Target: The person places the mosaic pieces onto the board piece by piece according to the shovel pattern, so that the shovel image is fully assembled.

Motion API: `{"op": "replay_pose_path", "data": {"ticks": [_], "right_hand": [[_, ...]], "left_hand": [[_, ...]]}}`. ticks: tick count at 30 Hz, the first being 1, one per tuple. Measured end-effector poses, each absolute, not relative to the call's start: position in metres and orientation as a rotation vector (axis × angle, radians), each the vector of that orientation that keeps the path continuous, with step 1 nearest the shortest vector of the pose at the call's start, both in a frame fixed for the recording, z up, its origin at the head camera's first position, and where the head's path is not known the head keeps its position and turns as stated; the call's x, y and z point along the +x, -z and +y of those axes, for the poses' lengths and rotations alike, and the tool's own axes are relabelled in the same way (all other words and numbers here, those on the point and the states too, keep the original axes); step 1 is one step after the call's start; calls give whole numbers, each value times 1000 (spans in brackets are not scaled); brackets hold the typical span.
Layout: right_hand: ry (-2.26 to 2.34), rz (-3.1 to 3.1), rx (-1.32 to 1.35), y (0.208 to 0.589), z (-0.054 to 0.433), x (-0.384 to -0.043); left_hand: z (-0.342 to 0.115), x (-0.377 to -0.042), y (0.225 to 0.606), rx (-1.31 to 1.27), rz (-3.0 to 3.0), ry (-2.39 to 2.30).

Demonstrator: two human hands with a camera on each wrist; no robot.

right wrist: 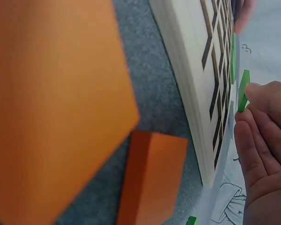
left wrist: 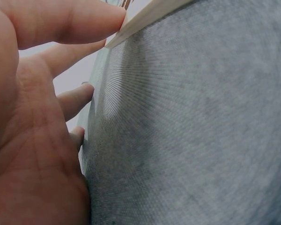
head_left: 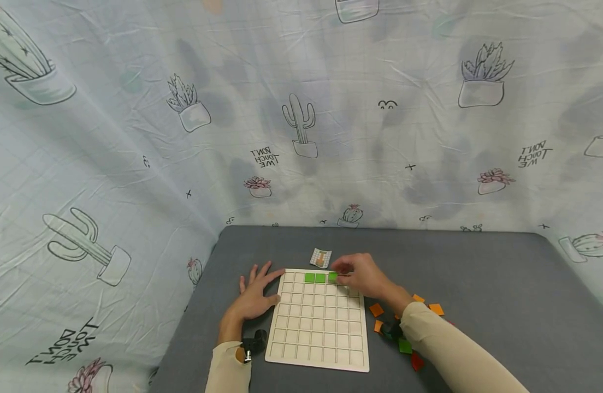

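Observation:
A pale wooden board point(head_left: 318, 322) with a grid of square recesses lies on the table. Two green square tiles point(head_left: 314, 278) sit side by side in its far row. Over that same row, my right hand point(head_left: 364, 274) pinches another green tile point(head_left: 333, 277) between thumb and fingers; the right wrist view has this held tile point(right wrist: 244, 89) tilted, off the board. My left hand point(head_left: 254, 299) is spread at the board's far left corner, its thumb and index finger touching the edge. In the left wrist view the fingers point(left wrist: 70, 21) meet the board's side point(left wrist: 150, 21).
Beyond the board lies a small card point(head_left: 320, 258) printed with a grid and an orange figure. Loose orange tiles point(head_left: 376, 310), a green tile point(head_left: 405, 346) and a red tile point(head_left: 417, 361) are scattered right of the board, partly under the right forearm. Patterned cloth point(head_left: 301, 180) hangs behind the grey table point(head_left: 478, 284).

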State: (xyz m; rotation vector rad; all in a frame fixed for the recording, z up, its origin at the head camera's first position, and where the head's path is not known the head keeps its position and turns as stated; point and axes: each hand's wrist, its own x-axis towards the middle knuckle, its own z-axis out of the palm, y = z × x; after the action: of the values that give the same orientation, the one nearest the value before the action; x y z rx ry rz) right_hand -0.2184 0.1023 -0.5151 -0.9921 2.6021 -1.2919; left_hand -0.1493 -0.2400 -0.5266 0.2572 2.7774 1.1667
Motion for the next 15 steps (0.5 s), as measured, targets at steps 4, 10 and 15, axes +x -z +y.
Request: {"op": "replay_pose_path", "data": {"ticks": [4,10,15], "right_hand": [[1263,2603,-1000,517,101,-219],[1237,2623,-1047,519,99,-220],[1193,2660,-1077,521,97,-221]], "left_hand": [[-239,-150,527,257,2782,-1159],[-239,-150,528,252,2780,-1164],[-240,-150,528,248,2778,-1175]]}}
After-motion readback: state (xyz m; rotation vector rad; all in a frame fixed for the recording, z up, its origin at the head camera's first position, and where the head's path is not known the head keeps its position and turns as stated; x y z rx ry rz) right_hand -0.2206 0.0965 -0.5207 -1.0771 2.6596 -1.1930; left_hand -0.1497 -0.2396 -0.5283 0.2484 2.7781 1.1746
